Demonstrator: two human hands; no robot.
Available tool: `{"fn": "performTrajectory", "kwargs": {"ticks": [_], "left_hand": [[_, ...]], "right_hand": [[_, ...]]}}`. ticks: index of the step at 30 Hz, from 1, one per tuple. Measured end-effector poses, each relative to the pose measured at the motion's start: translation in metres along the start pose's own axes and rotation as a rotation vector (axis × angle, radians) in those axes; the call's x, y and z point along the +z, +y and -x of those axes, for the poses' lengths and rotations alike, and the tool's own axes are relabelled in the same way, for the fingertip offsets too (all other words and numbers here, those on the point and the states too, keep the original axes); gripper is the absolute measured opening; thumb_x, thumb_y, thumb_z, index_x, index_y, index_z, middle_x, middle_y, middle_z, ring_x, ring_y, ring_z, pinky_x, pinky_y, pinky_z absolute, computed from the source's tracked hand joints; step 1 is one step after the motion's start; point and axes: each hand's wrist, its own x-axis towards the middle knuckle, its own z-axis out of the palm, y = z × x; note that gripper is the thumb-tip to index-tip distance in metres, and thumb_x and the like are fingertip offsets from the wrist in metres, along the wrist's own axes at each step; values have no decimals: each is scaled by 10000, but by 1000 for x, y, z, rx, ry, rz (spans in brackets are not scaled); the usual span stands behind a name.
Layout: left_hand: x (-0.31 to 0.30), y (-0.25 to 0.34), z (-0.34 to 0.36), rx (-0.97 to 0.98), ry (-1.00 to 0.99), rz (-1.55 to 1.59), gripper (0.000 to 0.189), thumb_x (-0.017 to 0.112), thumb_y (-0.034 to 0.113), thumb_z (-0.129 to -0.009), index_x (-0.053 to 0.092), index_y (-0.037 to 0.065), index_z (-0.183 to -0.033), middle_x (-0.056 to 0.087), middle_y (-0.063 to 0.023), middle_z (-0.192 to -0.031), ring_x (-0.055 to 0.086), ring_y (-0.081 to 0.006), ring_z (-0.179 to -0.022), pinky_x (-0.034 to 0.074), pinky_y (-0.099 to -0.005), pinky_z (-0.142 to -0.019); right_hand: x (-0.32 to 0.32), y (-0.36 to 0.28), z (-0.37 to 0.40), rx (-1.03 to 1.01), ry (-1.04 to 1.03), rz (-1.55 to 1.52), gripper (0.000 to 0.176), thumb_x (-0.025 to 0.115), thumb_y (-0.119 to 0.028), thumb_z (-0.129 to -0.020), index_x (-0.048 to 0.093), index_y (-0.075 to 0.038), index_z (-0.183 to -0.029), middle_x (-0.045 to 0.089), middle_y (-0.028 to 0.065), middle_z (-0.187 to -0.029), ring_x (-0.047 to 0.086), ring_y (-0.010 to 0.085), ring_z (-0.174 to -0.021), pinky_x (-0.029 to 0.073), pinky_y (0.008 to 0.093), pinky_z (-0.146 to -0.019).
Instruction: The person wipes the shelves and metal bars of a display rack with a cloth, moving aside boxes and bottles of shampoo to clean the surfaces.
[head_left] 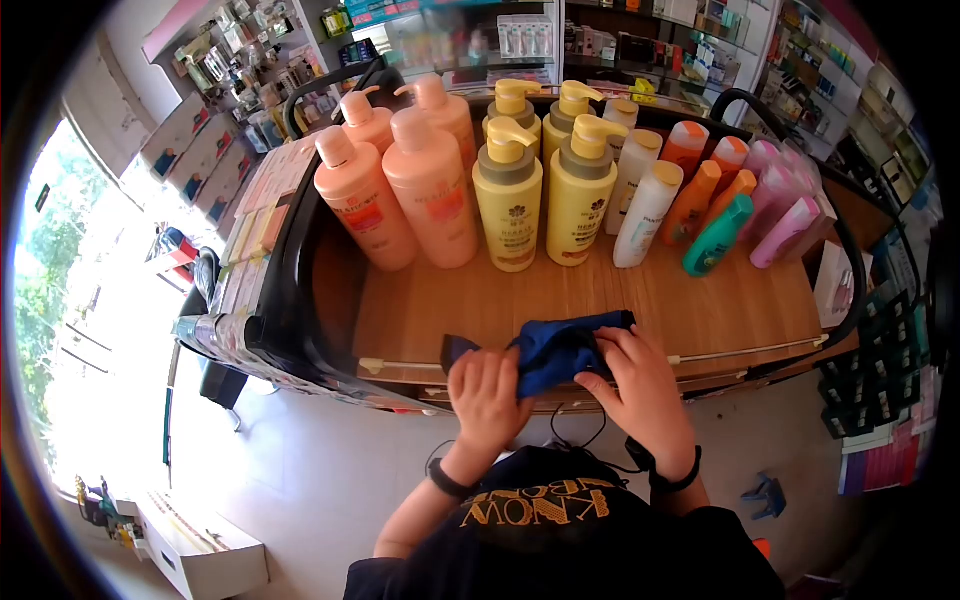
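A crumpled dark blue cloth (553, 352) spans the space between my hands at the front edge of the wooden counter top (440, 310). My left hand (487, 392) is closed on the cloth's left part, and a dark corner of it sticks out past the knuckles. On the other end, my right hand (645, 385) has its fingers over the cloth and the thumb below. Behind the hands stand several peach pump bottles (435, 190), several yellow pump bottles (510, 215), white bottles (648, 215), orange bottles (690, 205), a green bottle (718, 235) and pink bottles (785, 232).
A black curved rail (848, 250) bounds the counter at the right. Stacked boxes (262, 225) stand outside its left side. Shelves of goods (530, 40) line the back. A low white drawer unit (200, 545) is on the floor at left, and dark boxes (880, 370) at right.
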Motion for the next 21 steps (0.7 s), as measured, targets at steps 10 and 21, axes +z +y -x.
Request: {"fn": "performTrajectory", "kwargs": {"ticks": [10,21], "left_hand": [[19,10,-8,144,10,4,559,761,417,-823,701,38,-1230,687,-66,-1123,664,-220,-1079,447,-416,-1084],[3,-34,7,88,51,-30,505,776,380,-785,692,40,-1150,688,-100,-1110,646,-313,-1057,424,-478,-1075]], "right_hand": [[10,6,-25,78,-83,18,511,728,-341,-1009,683,128,-1207,630,242,-1424,651,438,-1224,529,495,-1044],[52,-12,-70,-87,-82,28,523,654,-346,-1061,654,105,-1326,647,227,-1431,648,404,-1269,506,479,-1136]]}}
